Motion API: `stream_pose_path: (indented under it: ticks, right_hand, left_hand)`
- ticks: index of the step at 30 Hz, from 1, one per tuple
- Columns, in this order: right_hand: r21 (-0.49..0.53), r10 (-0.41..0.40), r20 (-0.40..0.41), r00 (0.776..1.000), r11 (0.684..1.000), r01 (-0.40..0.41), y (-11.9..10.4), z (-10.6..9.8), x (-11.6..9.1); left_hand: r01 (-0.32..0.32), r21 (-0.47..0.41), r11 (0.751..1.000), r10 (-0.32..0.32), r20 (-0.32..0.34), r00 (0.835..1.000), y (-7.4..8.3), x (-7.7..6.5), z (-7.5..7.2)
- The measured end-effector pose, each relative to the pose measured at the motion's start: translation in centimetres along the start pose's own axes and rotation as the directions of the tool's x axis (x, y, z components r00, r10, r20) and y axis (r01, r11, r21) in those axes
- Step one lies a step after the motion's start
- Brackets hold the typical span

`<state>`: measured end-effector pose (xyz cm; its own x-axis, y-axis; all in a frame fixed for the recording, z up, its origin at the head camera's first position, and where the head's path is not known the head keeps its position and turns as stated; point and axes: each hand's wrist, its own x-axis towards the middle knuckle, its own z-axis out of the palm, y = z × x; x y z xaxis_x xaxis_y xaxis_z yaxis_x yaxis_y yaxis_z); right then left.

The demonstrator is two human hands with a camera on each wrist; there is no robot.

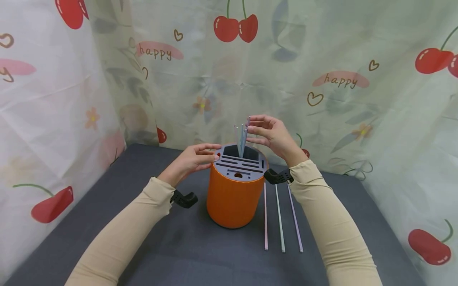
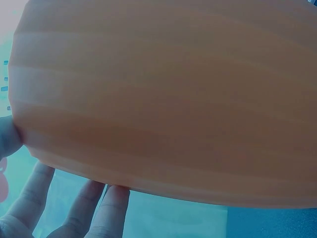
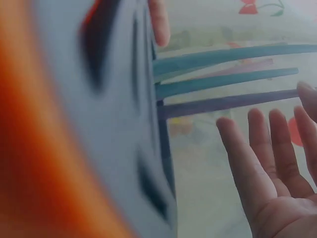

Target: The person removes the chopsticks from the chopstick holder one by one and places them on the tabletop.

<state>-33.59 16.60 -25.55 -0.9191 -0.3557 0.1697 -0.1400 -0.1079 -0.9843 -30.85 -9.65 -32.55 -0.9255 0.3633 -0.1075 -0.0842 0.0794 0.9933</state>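
Observation:
An orange knife holder (image 1: 234, 198) with a grey slotted top stands upright on the table. My left hand (image 1: 193, 161) holds its left side at the rim; the left wrist view shows fingertips against the ribbed orange wall (image 2: 173, 109). Several thin coloured straws (image 1: 241, 145) rise from the dark opening at the back of the top. My right hand (image 1: 270, 135) pinches a purple straw (image 3: 223, 103) near its upper end between thumb and index finger, with the other fingers spread below. Blue-green straws (image 3: 228, 82) lean beside it in the right wrist view. The straws' lower ends are hidden inside.
To the right of the holder, a pink straw (image 1: 266, 222), a pale green straw (image 1: 280, 222) and a purple straw (image 1: 295, 222) lie side by side on the dark grey table (image 1: 200, 258). A curtain (image 1: 200, 79) printed with cherries hangs behind and at both sides.

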Motion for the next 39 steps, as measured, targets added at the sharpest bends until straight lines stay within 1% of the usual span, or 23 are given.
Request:
stream_pose_path:
  ticks: [5, 10, 13, 16, 19, 22, 25, 26, 29, 32, 34, 36, 37, 39]
  right_hand:
    - [-0.025, 0.055, 0.052, 0.997, 0.998, -0.054, 0.1, 0.0, 0.0]
    - [-0.059, 0.1, 0.048, 0.994, 0.993, -0.098, 0.3, 0.0, -0.1]
    - [-0.064, 0.102, 0.046, 0.994, 0.993, -0.099, 0.4, 0.0, -0.1]
    - [-0.065, 0.085, 0.046, 0.995, 0.994, -0.082, 0.4, -0.1, -0.2]
    - [-0.062, 0.042, 0.038, 0.998, 0.997, -0.039, 0.0, -0.2, -0.4]
    - [-0.042, -0.025, 0.012, 1.0, 0.999, 0.025, -0.9, -0.4, -0.7]
    - [0.011, -0.103, -0.011, 0.995, 0.995, 0.103, -2.4, -0.9, -1.1]
    - [0.042, -0.131, -0.02, 0.991, 0.99, 0.132, -2.9, -1.1, -1.3]
    - [0.125, -0.221, -0.051, 0.974, 0.966, 0.225, -4.8, -2.1, -1.8]
    - [0.209, -0.301, -0.118, 0.946, 0.924, 0.32, -6.4, -3.3, -2.5]
    - [0.25, -0.337, -0.178, 0.925, 0.893, 0.374, -7.4, -4.1, -3.0]
    - [0.278, -0.346, -0.238, 0.908, 0.871, 0.405, -8.2, -5.0, -3.6]
    - [0.282, -0.346, -0.262, 0.901, 0.865, 0.414, -8.4, -5.6, -3.9]
    - [0.28, -0.33, -0.307, 0.893, 0.865, 0.416, -8.6, -6.6, -4.6]
  left_hand:
    - [0.003, 0.0, 1.0, -0.003, -0.01, 1.0, 0.0, 0.0, 0.0]
    - [0.001, -0.003, 1.0, -0.002, -0.008, 1.0, 0.0, 0.0, 0.1]
    - [0.001, -0.005, 1.0, -0.001, -0.006, 1.0, 0.0, 0.0, 0.1]
    - [-0.002, -0.005, 1.0, 0.002, -0.005, 1.0, 0.0, 0.1, 0.1]
    - [-0.004, -0.007, 1.0, 0.003, -0.006, 1.0, -0.1, 0.1, 0.2]
    - [-0.003, -0.007, 1.0, 0.003, -0.009, 1.0, -0.1, 0.2, 0.2]
    - [-0.002, -0.01, 1.0, 0.002, -0.01, 1.0, -0.1, 0.2, 0.2]
    - [-0.002, -0.012, 1.0, 0.002, -0.011, 1.0, 0.0, 0.2, 0.3]
    - [0.001, -0.015, 1.0, -0.001, -0.014, 1.0, 0.0, 0.2, 0.3]
    - [0.004, -0.012, 1.0, -0.004, -0.017, 1.0, 0.0, 0.3, 0.2]
    - [0.004, -0.009, 1.0, -0.004, -0.016, 1.0, -0.1, 0.3, 0.2]
    - [0.002, -0.006, 1.0, -0.002, -0.016, 1.0, -0.1, 0.3, 0.2]
    - [0.001, -0.005, 1.0, -0.001, -0.015, 1.0, -0.1, 0.2, 0.3]
    - [-0.002, -0.006, 1.0, 0.002, -0.014, 1.0, -0.1, 0.2, 0.3]
